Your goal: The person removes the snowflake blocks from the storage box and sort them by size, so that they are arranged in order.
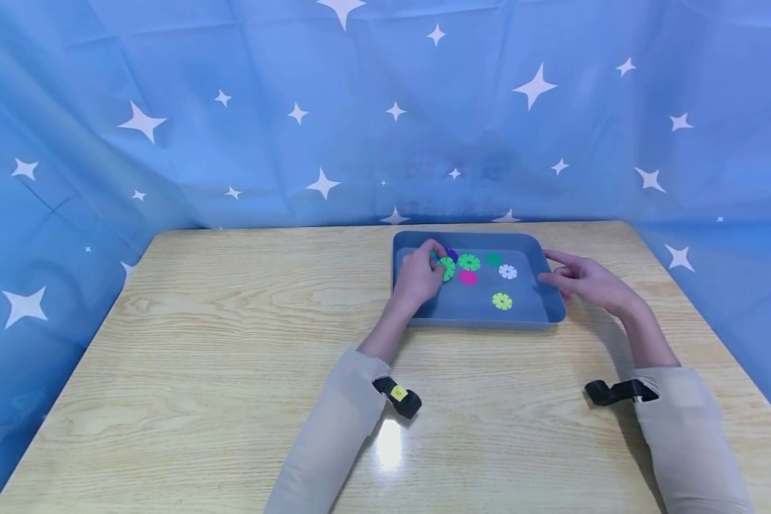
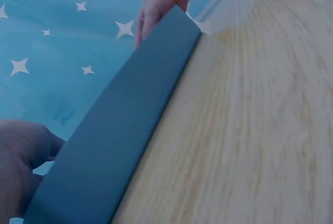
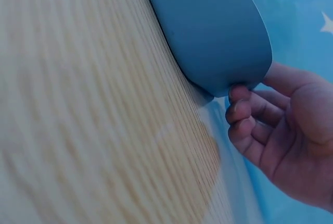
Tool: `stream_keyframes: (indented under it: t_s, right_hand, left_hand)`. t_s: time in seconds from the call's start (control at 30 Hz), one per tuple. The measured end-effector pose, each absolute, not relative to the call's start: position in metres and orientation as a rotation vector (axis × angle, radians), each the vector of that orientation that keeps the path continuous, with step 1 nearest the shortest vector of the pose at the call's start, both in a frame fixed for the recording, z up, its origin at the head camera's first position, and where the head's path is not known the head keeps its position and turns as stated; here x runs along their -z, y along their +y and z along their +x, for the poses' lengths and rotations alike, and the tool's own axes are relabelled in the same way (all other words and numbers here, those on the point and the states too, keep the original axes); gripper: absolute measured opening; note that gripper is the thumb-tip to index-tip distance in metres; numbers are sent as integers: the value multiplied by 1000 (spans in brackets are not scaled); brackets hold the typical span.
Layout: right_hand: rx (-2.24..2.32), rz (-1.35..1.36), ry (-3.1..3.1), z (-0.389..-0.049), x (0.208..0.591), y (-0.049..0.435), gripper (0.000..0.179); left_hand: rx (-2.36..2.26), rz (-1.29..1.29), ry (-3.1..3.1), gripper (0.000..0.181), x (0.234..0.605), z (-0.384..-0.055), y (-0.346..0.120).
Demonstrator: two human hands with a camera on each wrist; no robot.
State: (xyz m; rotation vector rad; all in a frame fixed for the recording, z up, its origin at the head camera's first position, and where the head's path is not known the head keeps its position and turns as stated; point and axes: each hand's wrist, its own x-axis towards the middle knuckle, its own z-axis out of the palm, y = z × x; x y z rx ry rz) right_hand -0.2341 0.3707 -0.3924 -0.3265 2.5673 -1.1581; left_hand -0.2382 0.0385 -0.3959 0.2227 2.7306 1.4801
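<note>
A blue-grey tray (image 1: 462, 323) lies on the table with several small plastic discs in it. Reaching over its left end, my left hand (image 1: 417, 277) pinches a green slotted disc (image 1: 447, 269), which stands tilted between thumb and fingers. The left wrist view shows this hand only partly, behind the tray wall (image 2: 119, 109). At the right end, my right hand (image 1: 587, 282) grips the tray's rim, its curled fingertips (image 3: 242, 109) touching the outside corner. Near the left hand are a purple disc (image 1: 452, 255), another green slotted disc (image 1: 469, 262) and a pink disc (image 1: 467, 278).
Farther right in the tray lie a dark green disc (image 1: 494, 259), a white slotted disc (image 1: 507, 271) and a yellow-green one (image 1: 502, 301). The wooden table (image 1: 231, 321) extends left and toward me. A blue star-patterned curtain (image 1: 360, 143) hangs behind its far edge.
</note>
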Motion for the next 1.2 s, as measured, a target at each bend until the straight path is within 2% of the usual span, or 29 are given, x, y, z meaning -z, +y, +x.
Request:
stream_keyframes:
  t_s: [0.4, 1.2]
  right_hand:
    - [1156, -325, 2563, -232, 391, 371, 74]
    - [1123, -286, 2575, -232, 390, 370, 75]
  left_hand:
    - [-1624, 365, 2729, 16, 386, -239, 20]
    - [-2061, 19, 2372, 19, 374, -258, -47]
